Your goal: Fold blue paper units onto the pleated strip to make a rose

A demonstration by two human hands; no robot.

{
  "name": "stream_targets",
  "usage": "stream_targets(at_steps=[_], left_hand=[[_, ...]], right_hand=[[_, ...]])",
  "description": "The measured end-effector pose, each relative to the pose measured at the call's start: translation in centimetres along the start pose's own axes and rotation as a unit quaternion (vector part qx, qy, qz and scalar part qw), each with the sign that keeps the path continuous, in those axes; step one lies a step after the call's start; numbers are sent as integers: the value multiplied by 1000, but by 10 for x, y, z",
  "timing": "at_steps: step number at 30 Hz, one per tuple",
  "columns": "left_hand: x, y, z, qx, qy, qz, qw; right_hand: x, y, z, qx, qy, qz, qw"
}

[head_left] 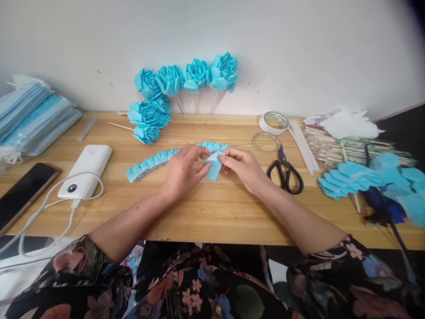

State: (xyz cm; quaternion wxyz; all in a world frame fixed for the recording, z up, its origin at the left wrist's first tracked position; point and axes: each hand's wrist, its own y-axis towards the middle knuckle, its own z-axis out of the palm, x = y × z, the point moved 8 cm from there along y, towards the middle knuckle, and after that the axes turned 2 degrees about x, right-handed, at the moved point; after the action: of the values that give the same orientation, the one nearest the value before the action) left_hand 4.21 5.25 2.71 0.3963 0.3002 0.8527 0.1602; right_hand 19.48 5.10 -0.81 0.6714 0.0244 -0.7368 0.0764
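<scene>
Both hands meet at the middle of the wooden table (pixel 206 212). My left hand (pixel 184 170) and my right hand (pixel 241 165) pinch a small folded light-blue piece (pixel 214 165) between their fingertips. Just behind the hands lies a curved row of folded blue petals (pixel 156 161), stretching to the left. Finished blue flowers on sticks (pixel 186 79) lean against the wall at the back, with more lying below them (pixel 148 119).
A stack of blue face masks (pixel 33 117), a phone (pixel 23 190) and a white power bank (pixel 86 170) with cable lie left. Black scissors (pixel 286 170), two tape rolls (pixel 274 122), white strips, wooden sticks (pixel 345 148) and more blue pieces (pixel 345 179) lie right.
</scene>
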Motion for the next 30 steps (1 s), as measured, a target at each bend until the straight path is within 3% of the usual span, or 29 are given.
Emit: stream_targets(at_steps=[11, 22, 30], left_hand=[[-22, 0, -5, -28, 107, 151, 982], [-20, 0, -5, -22, 127, 107, 986], [-17, -1, -3, -20, 120, 89, 989]], right_hand=[[-5, 2, 5, 21, 23, 13, 999], [-12, 1, 19, 119, 89, 29, 988], [-6, -2, 19, 104, -49, 9, 993]])
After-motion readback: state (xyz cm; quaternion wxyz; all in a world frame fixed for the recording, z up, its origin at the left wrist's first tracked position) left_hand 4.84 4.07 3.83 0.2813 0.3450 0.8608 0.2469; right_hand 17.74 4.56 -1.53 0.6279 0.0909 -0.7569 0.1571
